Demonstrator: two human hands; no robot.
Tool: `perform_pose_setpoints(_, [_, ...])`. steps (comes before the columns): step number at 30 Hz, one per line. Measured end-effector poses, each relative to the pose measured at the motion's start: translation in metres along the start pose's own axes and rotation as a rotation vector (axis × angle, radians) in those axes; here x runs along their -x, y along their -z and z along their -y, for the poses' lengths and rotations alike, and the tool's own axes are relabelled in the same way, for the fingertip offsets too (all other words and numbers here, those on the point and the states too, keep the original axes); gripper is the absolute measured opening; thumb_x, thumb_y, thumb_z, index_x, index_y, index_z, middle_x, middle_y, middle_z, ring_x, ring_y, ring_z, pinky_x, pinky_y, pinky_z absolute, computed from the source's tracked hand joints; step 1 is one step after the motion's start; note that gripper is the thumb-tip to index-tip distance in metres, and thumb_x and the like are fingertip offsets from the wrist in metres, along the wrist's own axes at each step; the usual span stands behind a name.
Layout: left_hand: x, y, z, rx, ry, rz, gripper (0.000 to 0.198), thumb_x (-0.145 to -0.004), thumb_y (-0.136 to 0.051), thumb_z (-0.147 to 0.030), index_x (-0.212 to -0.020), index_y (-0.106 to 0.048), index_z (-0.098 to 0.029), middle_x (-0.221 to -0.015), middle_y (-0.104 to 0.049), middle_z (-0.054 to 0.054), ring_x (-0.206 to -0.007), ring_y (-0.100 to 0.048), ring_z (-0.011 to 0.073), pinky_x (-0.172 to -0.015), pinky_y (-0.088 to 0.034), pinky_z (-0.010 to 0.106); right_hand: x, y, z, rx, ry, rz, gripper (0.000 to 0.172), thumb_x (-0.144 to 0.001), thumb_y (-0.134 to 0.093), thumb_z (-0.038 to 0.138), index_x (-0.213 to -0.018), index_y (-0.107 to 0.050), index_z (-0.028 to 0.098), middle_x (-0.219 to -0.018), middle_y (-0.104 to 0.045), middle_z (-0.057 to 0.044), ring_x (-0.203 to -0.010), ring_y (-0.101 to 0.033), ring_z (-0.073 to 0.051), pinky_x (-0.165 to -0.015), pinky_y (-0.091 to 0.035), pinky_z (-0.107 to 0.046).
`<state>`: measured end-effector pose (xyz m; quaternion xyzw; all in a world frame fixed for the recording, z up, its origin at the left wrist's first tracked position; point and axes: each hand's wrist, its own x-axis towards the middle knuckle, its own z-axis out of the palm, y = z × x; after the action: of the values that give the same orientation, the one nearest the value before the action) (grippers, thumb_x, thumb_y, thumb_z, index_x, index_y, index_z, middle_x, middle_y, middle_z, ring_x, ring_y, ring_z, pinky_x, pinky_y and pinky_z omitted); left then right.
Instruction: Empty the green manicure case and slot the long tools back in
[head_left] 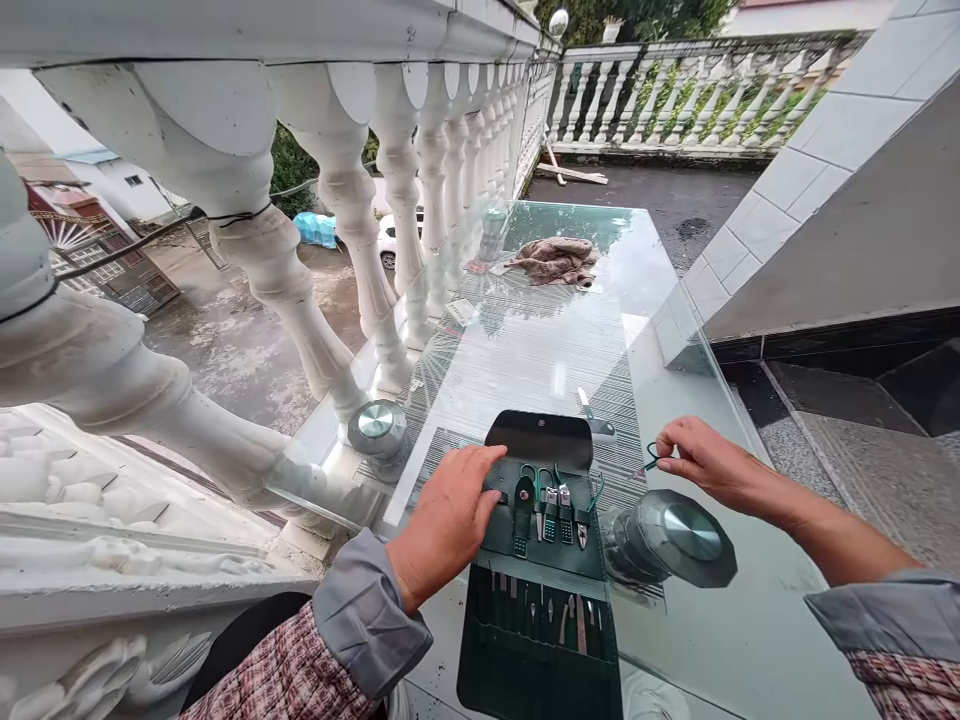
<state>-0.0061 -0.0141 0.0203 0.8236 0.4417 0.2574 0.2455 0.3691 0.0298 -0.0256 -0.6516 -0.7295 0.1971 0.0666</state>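
Resting flat on the left part of the open tool case (536, 660), the left hand (450, 520) has its fingers spread and grips nothing. The case lies on the glass surface (540, 340), with clippers (559, 505) tucked in its loops. Just right of it, the right hand (709, 465) pinches a small green-handled tool (649, 461) above the glass, near a round metal fitting (671, 535).

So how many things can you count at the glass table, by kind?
Open manicure case: 1
Scissors in the right hand: 1
Loose metal tool by the case: 1
Crumpled cloth: 1
Round metal caps, the near ones: 2
Total: 6
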Motion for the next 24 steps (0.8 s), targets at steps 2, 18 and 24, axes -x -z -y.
perform_pose_setpoints(2, [0.001, 0.003, 0.000, -0.004, 0.010, -0.014, 0.045, -0.083, -0.050, -0.005, -0.124, -0.043, -0.021, -0.121, -0.054, 0.007, -0.112, -0.048, 0.0212, -0.099, -0.040, 0.041, 0.002, -0.001, 0.000, -0.014, -0.003, -0.021, 0.023, -0.073, -0.053, 0.043, -0.084, -0.058, 0.023, -0.090, -0.058, -0.005, -0.069, -0.054, -0.017, -0.064, -0.045, -0.031])
perform_pose_setpoints(18, [0.003, 0.007, -0.003, 0.022, -0.035, -0.055, 0.043, -0.083, -0.053, -0.007, -0.123, -0.045, -0.021, -0.118, -0.055, 0.007, -0.105, -0.052, 0.0226, -0.091, -0.045, 0.041, 0.027, -0.006, 0.016, -0.061, -0.029, -0.123, 0.025, -0.075, -0.049, 0.043, -0.088, -0.057, 0.023, -0.087, -0.054, -0.005, -0.069, -0.051, -0.017, -0.069, -0.044, -0.034])
perform_pose_setpoints(24, [0.000, 0.005, 0.001, 0.037, -0.044, -0.051, 0.041, -0.082, -0.054, -0.008, -0.120, -0.047, -0.021, -0.117, -0.056, 0.007, -0.106, -0.053, 0.0220, -0.091, -0.046, 0.040, 0.044, -0.012, 0.013, -0.079, -0.020, -0.124, 0.021, -0.077, -0.049, 0.042, -0.080, -0.060, 0.024, -0.088, -0.056, -0.005, -0.080, -0.054, -0.020, -0.074, -0.046, -0.035])
